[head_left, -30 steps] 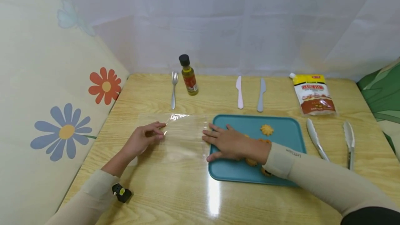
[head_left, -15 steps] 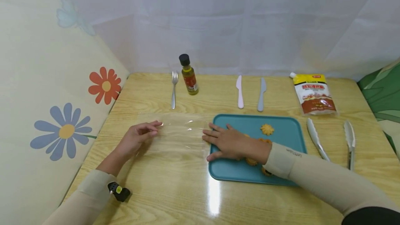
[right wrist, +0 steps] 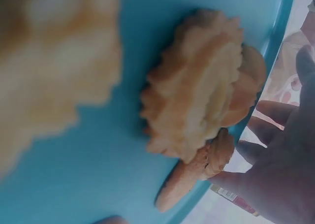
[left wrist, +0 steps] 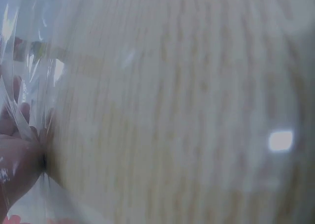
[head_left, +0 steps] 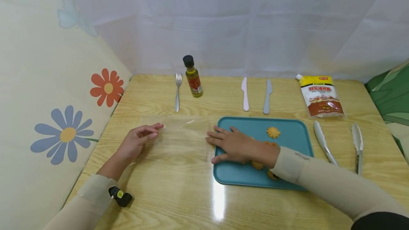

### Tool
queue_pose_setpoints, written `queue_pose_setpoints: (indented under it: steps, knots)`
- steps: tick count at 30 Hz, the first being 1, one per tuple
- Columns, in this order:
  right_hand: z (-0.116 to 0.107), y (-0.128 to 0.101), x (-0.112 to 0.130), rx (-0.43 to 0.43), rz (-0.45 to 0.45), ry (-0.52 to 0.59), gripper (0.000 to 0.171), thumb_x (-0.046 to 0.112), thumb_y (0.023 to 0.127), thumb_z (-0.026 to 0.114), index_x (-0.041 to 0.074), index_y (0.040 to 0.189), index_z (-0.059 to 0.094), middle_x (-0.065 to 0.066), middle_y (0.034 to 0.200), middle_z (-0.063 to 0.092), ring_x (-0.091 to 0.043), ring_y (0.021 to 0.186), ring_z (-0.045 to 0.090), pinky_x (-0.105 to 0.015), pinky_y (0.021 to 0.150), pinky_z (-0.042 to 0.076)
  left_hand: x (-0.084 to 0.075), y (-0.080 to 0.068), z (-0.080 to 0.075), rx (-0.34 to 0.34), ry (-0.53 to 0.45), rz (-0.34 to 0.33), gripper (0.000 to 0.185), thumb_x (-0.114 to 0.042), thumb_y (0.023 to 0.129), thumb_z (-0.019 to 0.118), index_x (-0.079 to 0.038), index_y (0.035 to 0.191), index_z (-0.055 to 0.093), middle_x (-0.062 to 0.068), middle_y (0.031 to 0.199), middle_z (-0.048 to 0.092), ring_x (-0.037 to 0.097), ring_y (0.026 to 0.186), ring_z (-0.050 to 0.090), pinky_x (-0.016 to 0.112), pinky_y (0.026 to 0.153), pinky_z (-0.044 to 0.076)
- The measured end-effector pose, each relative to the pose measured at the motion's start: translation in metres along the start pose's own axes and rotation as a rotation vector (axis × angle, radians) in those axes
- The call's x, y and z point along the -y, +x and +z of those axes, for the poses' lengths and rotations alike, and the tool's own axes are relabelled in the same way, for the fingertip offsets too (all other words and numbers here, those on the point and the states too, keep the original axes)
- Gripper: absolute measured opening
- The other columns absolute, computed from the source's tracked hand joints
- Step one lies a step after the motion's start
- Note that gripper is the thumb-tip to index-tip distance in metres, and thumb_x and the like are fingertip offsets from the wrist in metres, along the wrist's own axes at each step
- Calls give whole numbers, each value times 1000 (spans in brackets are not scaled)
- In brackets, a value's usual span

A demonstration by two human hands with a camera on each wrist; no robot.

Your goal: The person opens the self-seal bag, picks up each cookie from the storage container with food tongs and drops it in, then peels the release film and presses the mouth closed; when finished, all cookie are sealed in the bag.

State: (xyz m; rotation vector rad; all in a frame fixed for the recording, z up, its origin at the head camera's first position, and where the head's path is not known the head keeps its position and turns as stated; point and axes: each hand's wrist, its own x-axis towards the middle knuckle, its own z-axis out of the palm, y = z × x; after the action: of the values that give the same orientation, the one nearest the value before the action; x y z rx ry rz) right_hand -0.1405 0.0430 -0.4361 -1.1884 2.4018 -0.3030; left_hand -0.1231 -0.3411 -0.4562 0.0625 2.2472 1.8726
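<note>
Cookies sharp only at wrist

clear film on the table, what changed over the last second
The left hand let go of the clear film, drew back slightly, and the raised edge settled flat. The right hand stayed pressing flat across the film's edge and the teal tray. Cookies and cutlery unchanged.

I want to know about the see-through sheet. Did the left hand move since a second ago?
Yes, a little. The left hand slid toward the person, away from the fork, letting go of the clear plastic sheet.
</note>
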Motion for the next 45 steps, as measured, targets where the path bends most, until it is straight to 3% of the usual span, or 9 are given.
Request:
queue_pose_setpoints:
  steps: [8,19,30,38,45]
  knots:
    - [-2,-19,-6,-96,-8,43,86,64,98,55,19,165,24,0,173,17,-26,160,8,-66,122,19,-1,0,-1,5,-8,-15,30,-15,101,68,11,115,67,-11,131,70,-5,127,55,11,102,44]
    - [-4,-73,-28,-291,46,82,87,54,96,67,13,163,31,-9,170,24,-36,158,14,-69,119,22,-1,-1,-1,8,3,-42,32,-18,101,68,10,116,67,-10,134,69,-6,128,54,11,102,44]
    - [11,-118,-45,-394,175,122,85,49,96,70,10,161,33,-14,168,27,-43,156,17,-71,118,22,2,-4,0,4,31,-18,32,-15,102,67,14,116,65,-9,135,68,-7,128,54,10,101,44]
    - [10,-150,-52,-429,322,200,88,52,97,68,14,164,26,-12,171,20,-44,156,13,-75,114,23,4,-2,0,5,28,9,29,-10,102,65,15,115,64,-10,133,69,-6,128,55,10,101,44]
    - [12,-179,-62,-523,430,290,90,46,99,68,10,165,19,-20,170,16,-47,156,8,-80,111,19,4,0,0,5,44,11,29,-12,102,66,15,115,64,-9,133,69,-6,128,55,10,101,43]
